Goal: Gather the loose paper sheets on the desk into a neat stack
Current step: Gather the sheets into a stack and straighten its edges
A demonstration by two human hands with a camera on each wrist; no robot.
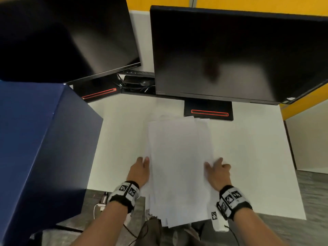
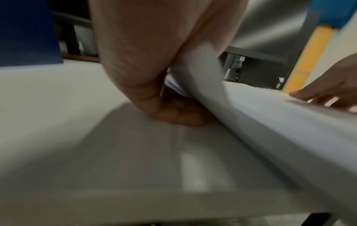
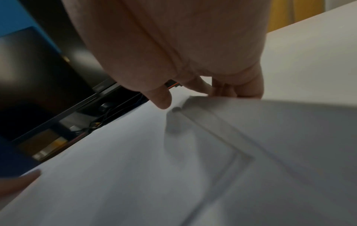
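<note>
A stack of white paper sheets (image 1: pixel 179 166) lies lengthwise on the white desk (image 1: pixel 248 157), and its near end hangs over the front edge. The sheets are slightly fanned at the near end. My left hand (image 1: pixel 144 161) grips the stack's left edge. In the left wrist view the paper stack (image 2: pixel 270 122) is bent upward there, with my left hand (image 2: pixel 173 107) curling its fingers under it. My right hand (image 1: pixel 215 166) holds the right edge. In the right wrist view my right hand (image 3: pixel 193 94) has the thumb above the paper stack (image 3: pixel 173 168) and the fingers behind its edge.
Two dark monitors (image 1: pixel 230 55) (image 1: pixel 71 38) stand at the back of the desk, the right one's base (image 1: pixel 208 110) just beyond the stack's far end. A large blue box (image 1: pixel 40 148) fills the left side. Cables lie between the monitors.
</note>
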